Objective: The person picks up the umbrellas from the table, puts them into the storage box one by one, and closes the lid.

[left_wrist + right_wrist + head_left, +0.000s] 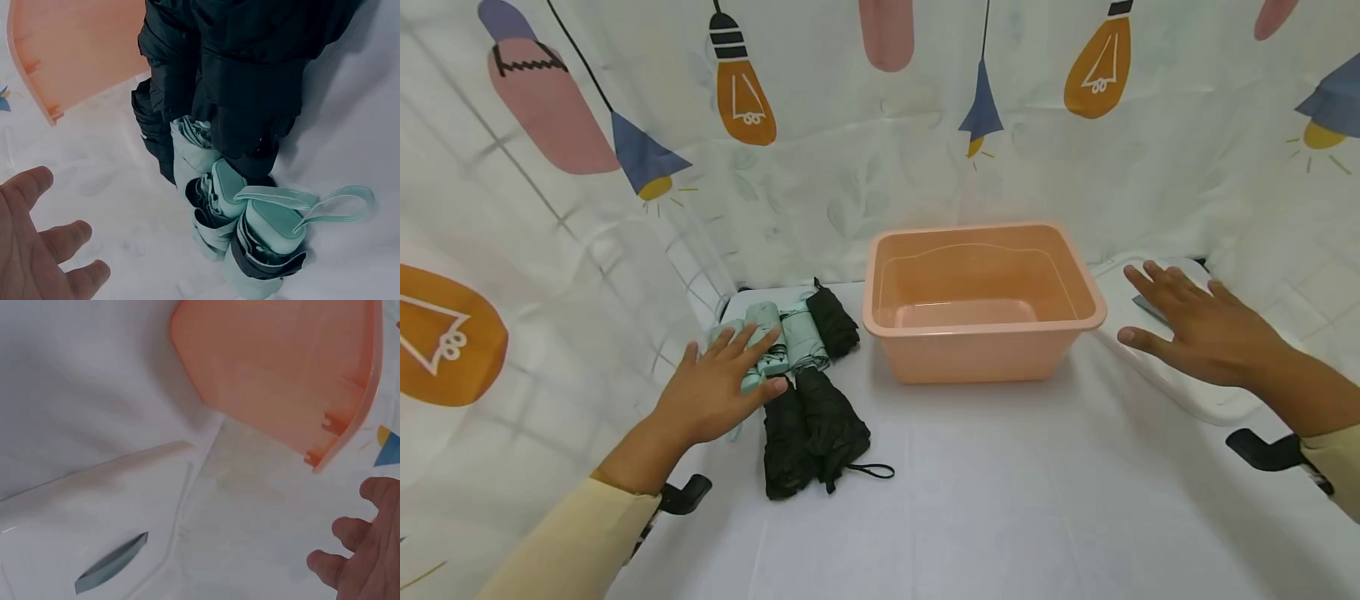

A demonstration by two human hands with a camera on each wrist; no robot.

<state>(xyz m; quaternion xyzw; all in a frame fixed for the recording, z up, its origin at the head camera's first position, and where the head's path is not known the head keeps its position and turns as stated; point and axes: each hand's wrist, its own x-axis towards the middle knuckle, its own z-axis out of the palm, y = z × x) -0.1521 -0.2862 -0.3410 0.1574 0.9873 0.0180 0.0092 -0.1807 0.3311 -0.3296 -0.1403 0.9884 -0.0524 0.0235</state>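
My left hand [718, 387] has its fingers spread, palm down, over a cluster of folded compact umbrellas at the left. Several are mint green, one of them a mint umbrella [805, 340] lying beside a small black umbrella [832, 321]. Two larger black umbrellas [838, 425] lie nearer me, one with a wrist loop. In the left wrist view a mint umbrella [275, 222] shows its handle end and strap, apart from my fingers. My right hand [1213, 333], fingers straight and holding nothing, hovers over a white plastic piece [1206, 400] with a grey slot-shaped mark.
A peach plastic basin [970, 354] stands upright between my hands, toward the back of the white-covered table [970, 492]. Behind it hangs a white curtain [865, 150] printed with lamps and bulbs, which also runs along the left side.
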